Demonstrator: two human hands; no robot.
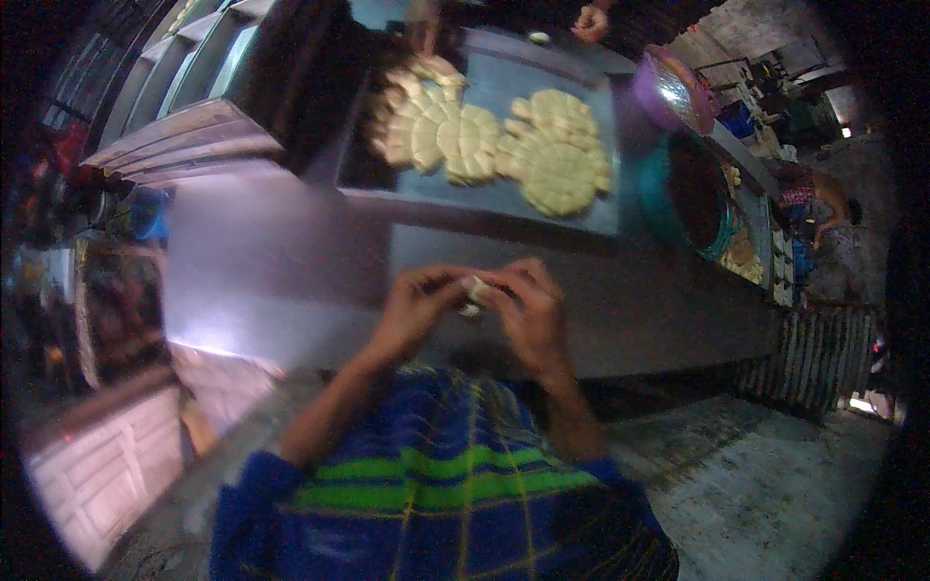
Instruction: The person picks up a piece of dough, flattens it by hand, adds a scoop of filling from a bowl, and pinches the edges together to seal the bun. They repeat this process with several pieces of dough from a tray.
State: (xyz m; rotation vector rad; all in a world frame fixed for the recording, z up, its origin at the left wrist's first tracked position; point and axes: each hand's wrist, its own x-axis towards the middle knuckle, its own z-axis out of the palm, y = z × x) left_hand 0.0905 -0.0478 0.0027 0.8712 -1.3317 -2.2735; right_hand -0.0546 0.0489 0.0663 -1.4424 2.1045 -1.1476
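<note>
Pinching a pale dough piece [475, 289] between left hand [423, 293] and right hand [531, 303]; tray [496, 70] beyond.

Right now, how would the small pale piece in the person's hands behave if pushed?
Likely light: the pale piece is small enough for the fingers. Probably soft and squashable, since its colour resembles the dough-like shapes nearby.

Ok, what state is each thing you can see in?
Left hand, pinching the pale piece
Right hand, pinching it too
Pale piece, held between both hands
Tray, bearing dough shapes
Dough shapes, laid out, divided into segments
Teal basin, open, contents too dark to tell
Purple basin, contents unclear
</note>
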